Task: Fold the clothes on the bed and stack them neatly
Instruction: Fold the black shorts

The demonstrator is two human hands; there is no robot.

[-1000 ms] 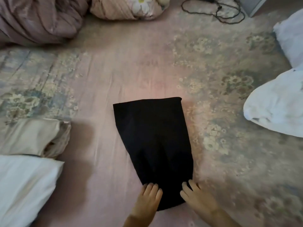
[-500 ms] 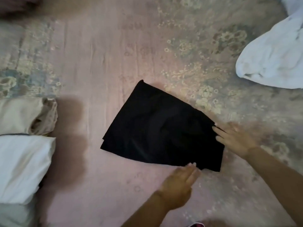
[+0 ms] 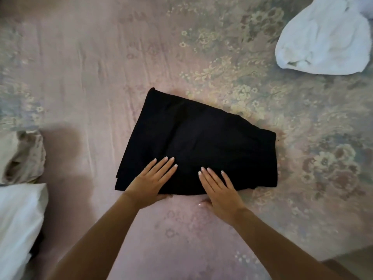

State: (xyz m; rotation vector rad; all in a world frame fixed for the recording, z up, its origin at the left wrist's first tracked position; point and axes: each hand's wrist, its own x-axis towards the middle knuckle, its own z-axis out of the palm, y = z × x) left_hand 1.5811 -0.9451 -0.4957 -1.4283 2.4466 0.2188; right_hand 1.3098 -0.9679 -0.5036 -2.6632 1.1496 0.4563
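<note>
Hands, two (image 3: pixel 153 178) (image 3: pixel 219 188), flat on one black garment (image 3: pixel 201 138).

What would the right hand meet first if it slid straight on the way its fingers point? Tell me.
More of the black garment it already presses; the right hand points up and slightly left. Past the cloth's far edge, only bare floral bedsheet shows.

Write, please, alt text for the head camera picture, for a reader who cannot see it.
Two bare hands, left hand and right hand, press flat on a folded black cloth garment lying on a pink floral bedsheet. A crumpled white garment lies far right; beige and white folded clothes sit left.
</note>
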